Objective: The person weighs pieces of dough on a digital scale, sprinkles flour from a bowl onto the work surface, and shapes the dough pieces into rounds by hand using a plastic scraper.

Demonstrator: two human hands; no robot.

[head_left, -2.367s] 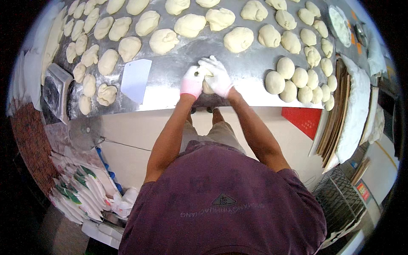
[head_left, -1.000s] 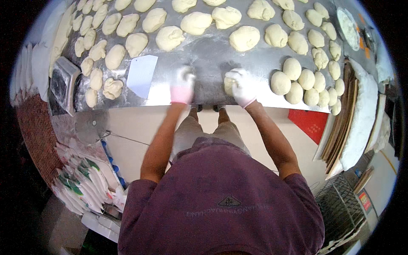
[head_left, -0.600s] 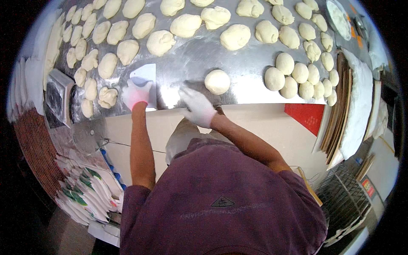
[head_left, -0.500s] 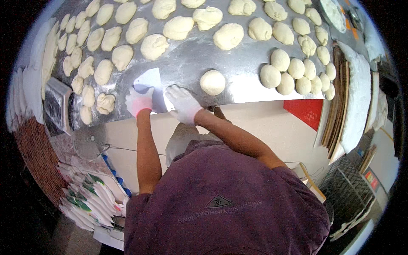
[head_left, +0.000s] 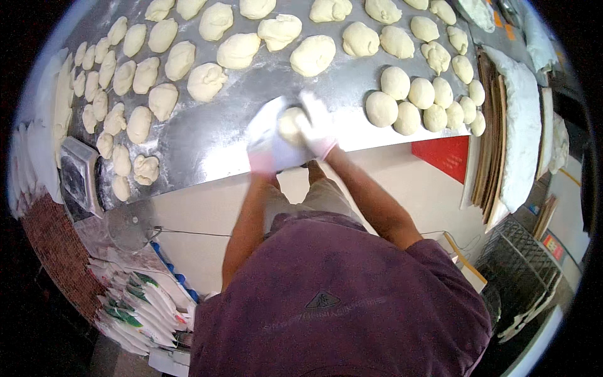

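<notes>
the left hand (head_left: pixel 267 147) and the right hand (head_left: pixel 316 125), both in pale gloves, were together at the near edge of the steel tabletop (head_left: pixel 207 135). between them was one dough ball (head_left: pixel 291 124), and this ball is the landmark for the rest. the right hand's fingers were curled around the right side of the dough ball and touched it. the left hand was on the left side of the dough ball, with a flat white scraper (head_left: pixel 267 122) at it; this part was blurred, so i cannot tell if the left fingers were closed on the scraper or only lay against it.

to the right of the dough ball, a group of round smooth dough balls (head_left: pixel 418 103) lay close together near the tabletop edge. behind the dough ball, farther from the person, rough dough pieces (head_left: pixel 276 34) lay in loose rows. to the left of the dough ball, more rough pieces (head_left: pixel 135 94) covered the tabletop, apart from each other. far left of the dough ball, at the tabletop corner, stood a small scale (head_left: pixel 78 179). far right of the dough ball, beyond the round ones, wooden boards (head_left: pixel 490 125) stood on edge with a white cloth (head_left: pixel 521 125) beside them. below the dough ball, the person's purple shirt (head_left: pixel 339 301) filled the near part of the view.
</notes>
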